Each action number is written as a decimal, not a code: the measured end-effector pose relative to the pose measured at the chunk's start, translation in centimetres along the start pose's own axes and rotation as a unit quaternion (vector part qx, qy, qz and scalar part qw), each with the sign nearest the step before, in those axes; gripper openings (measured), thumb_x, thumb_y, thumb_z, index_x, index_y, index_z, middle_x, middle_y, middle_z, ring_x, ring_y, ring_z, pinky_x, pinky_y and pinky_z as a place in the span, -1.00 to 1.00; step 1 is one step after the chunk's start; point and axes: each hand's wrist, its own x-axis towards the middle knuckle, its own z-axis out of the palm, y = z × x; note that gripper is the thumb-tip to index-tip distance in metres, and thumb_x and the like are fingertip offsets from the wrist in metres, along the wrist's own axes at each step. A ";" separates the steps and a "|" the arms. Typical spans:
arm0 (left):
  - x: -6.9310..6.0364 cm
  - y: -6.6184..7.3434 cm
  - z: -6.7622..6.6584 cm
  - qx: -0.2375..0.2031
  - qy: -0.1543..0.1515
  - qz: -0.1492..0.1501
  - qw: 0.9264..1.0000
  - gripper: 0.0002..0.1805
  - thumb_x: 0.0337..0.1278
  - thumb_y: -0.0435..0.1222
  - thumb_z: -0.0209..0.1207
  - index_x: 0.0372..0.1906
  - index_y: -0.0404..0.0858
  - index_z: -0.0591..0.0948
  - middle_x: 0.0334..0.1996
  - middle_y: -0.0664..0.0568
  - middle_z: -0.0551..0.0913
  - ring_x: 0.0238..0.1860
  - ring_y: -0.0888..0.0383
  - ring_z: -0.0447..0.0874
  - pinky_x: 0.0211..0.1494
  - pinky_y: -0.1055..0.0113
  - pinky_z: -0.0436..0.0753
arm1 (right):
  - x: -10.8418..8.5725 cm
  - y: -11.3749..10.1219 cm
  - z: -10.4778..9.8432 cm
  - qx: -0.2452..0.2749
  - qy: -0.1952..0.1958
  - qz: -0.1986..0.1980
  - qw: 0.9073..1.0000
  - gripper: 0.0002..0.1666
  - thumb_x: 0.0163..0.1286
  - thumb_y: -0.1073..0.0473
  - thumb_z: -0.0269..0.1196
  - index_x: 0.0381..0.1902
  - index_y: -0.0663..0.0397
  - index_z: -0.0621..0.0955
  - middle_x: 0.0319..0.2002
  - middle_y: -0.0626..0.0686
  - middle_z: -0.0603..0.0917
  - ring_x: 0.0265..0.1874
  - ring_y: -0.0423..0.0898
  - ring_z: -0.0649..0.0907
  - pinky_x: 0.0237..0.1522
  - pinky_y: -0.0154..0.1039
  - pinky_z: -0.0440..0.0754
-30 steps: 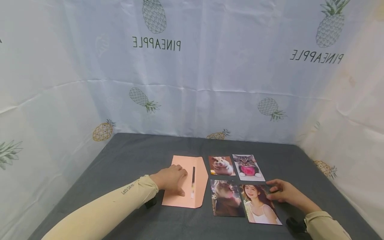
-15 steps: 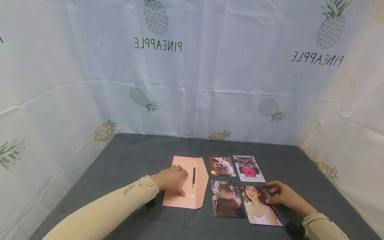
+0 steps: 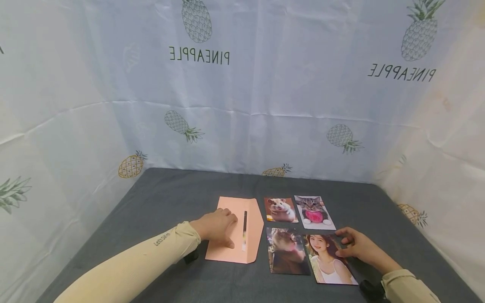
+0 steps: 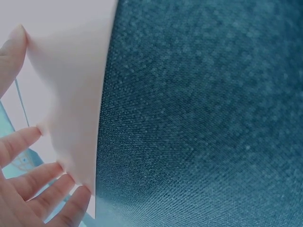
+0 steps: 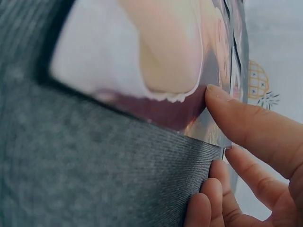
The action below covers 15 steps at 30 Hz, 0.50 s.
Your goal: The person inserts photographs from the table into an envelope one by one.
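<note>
A peach envelope (image 3: 251,235) with an angled flap lies on the dark cloth, a narrow dark-and-light strip showing in its middle. My left hand (image 3: 216,227) rests on its left part; in the left wrist view the spread fingertips touch the pale paper (image 4: 75,85). To the right lies a portrait photo (image 3: 329,263) of a person in a white top. My right hand (image 3: 360,246) is at its right edge. The right wrist view has the thumb (image 5: 236,111) pressing the photo's surface, the index fingertip by its edge and the other fingers curled on the cloth.
A hamster photo (image 3: 280,209), a cat photo (image 3: 313,212) and a dark, glare-covered photo (image 3: 287,251) lie flat beside the portrait in two rows. Dark grey cloth (image 3: 182,189) covers the table. White pineapple-print curtains (image 3: 246,92) enclose its back and sides.
The right thumb has shifted slightly left onto the portrait photo. The left hand and the envelope stay where they were.
</note>
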 end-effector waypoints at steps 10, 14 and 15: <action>0.0 -0.1 -0.2 -0.006 -0.006 -0.003 1.000 -0.22 -0.19 0.13 0.43 0.18 -0.15 0.51 0.12 -0.04 0.50 0.13 0.04 0.43 0.11 0.09 0.55 | -0.3 -0.2 -0.1 0.062 -0.025 -0.028 0.997 -0.24 0.05 0.43 0.41 0.11 0.48 0.23 -0.38 0.09 0.52 -0.46 -0.15 0.57 -0.42 -0.28 0.56; 0.1 -0.1 -0.1 -0.006 -0.007 -0.004 1.000 -0.21 -0.19 0.13 0.43 0.19 -0.15 0.51 0.11 -0.03 0.50 0.12 0.04 0.44 0.10 0.09 0.56 | -0.5 -0.1 0.0 0.087 -0.028 -0.044 0.995 -0.24 0.06 0.48 0.37 0.10 0.48 0.18 -0.44 0.06 0.49 -0.49 -0.18 0.59 -0.44 -0.28 0.56; 0.1 -0.1 -0.1 -0.006 -0.007 -0.004 1.000 -0.21 -0.19 0.13 0.43 0.19 -0.15 0.51 0.11 -0.03 0.50 0.12 0.04 0.44 0.11 0.09 0.56 | -0.6 -0.1 0.0 0.089 -0.025 -0.047 0.995 -0.24 0.06 0.48 0.37 0.10 0.47 0.17 -0.45 0.06 0.50 -0.50 -0.18 0.59 -0.45 -0.27 0.57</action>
